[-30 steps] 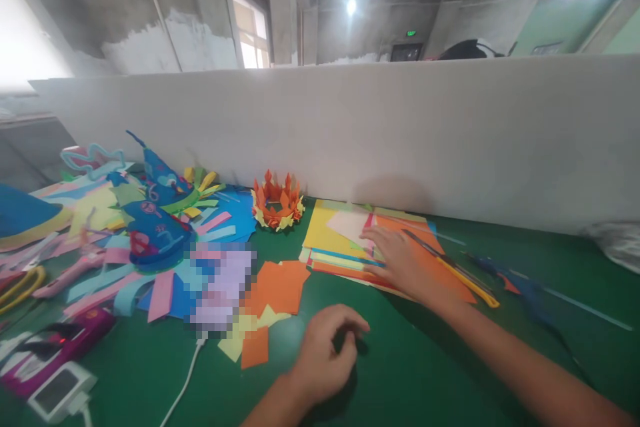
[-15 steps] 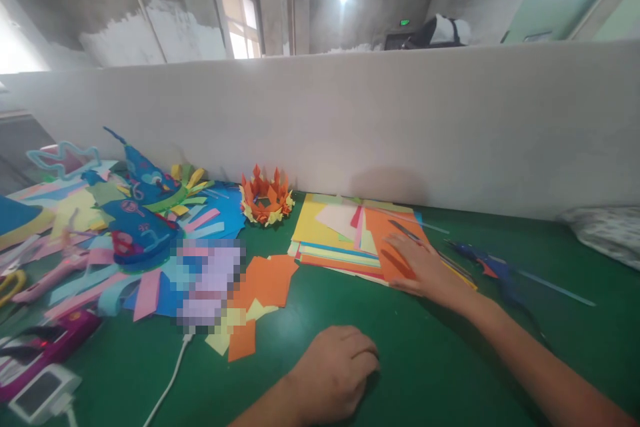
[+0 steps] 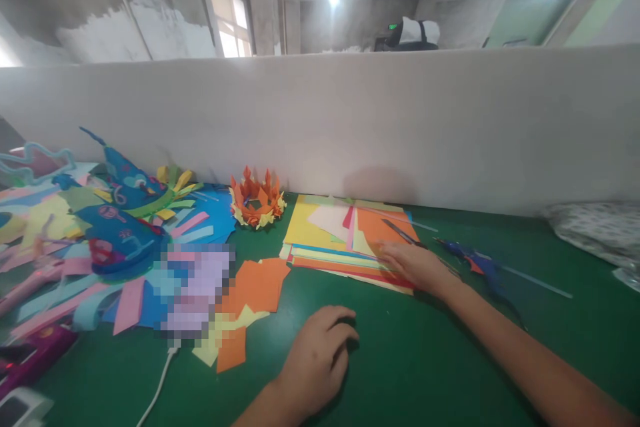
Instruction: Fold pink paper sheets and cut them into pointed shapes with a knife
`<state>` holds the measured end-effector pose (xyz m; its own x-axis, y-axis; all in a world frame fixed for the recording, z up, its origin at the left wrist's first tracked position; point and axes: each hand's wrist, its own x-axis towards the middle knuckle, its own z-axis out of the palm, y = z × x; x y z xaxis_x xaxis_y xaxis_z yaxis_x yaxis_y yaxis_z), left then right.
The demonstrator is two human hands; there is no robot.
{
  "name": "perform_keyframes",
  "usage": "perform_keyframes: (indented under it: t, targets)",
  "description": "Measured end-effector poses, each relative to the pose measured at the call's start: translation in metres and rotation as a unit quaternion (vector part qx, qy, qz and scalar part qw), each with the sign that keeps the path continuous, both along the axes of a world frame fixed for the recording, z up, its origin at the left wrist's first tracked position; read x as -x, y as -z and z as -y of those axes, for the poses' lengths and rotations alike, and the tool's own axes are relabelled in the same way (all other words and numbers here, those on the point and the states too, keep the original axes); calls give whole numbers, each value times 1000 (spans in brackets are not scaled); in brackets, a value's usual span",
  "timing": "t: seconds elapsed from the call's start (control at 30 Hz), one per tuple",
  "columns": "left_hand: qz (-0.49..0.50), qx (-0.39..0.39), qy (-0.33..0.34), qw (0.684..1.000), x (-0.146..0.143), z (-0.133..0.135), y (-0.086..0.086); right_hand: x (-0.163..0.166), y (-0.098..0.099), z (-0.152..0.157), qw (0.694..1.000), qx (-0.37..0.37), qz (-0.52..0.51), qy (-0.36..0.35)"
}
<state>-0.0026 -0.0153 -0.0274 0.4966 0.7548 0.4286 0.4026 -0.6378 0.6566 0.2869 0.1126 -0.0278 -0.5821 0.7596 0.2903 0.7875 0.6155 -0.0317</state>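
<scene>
My right hand [image 3: 415, 267] rests on the right side of a stack of coloured paper [image 3: 330, 255], its fingers stretched out and fairly flat. An orange sheet [image 3: 383, 220] lies on top, just beyond those fingers. A dark, slim, pointed tool [image 3: 397, 230] lies across it beside the hand. Nearer to me, my left hand [image 3: 317, 353] is over the green table, holding nothing, with its fingers loosely curved and apart. Left of it lie orange paper pieces [image 3: 260, 283] and pale yellow scraps [image 3: 206, 350].
An orange and yellow paper crown [image 3: 257, 200] stands by the white partition [image 3: 310, 120]. Blue cone hats [image 3: 125, 230] with paper strips crowd the left. A blue glue gun [image 3: 470, 260] with a clear stick lies right. A white cable [image 3: 161, 383] runs from a pixelated lilac object [image 3: 205, 287].
The view has shifted slightly right. My left hand has loosened from a closed curl, its fingers now apart. My right hand's spread fingers have drawn closer together on the paper stack.
</scene>
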Motion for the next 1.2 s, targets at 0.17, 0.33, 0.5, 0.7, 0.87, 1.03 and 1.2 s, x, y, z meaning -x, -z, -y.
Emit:
perform_keyframes:
  t: [0.17,0.33,0.5,0.7,0.87,1.03,1.2]
  targets:
    - [22,22,-2,1000,0,-1,2,30,-7,-19,998,-26,-24,43]
    - [37,30,-3,999,1,-1,9,53,-16,-21,999,-25,-18,22]
    - [13,19,-9,1000,1,-2,9,51,-16,-13,1000,-23,-5,18]
    - [-33,-25,18,999,-1,1,9,44,-13,-13,1000,-17,-4,15]
    - [-93,-145,100,980,-13,0,17,47,-11,-12,1000,-28,-8,7]
    - [-97,-150,93,980,-14,-1,13,48,-10,-17,999,-51,9,-10]
    - [-70,-84,90,990,-6,0,9,46,-19,-25,996,-64,44,-44]
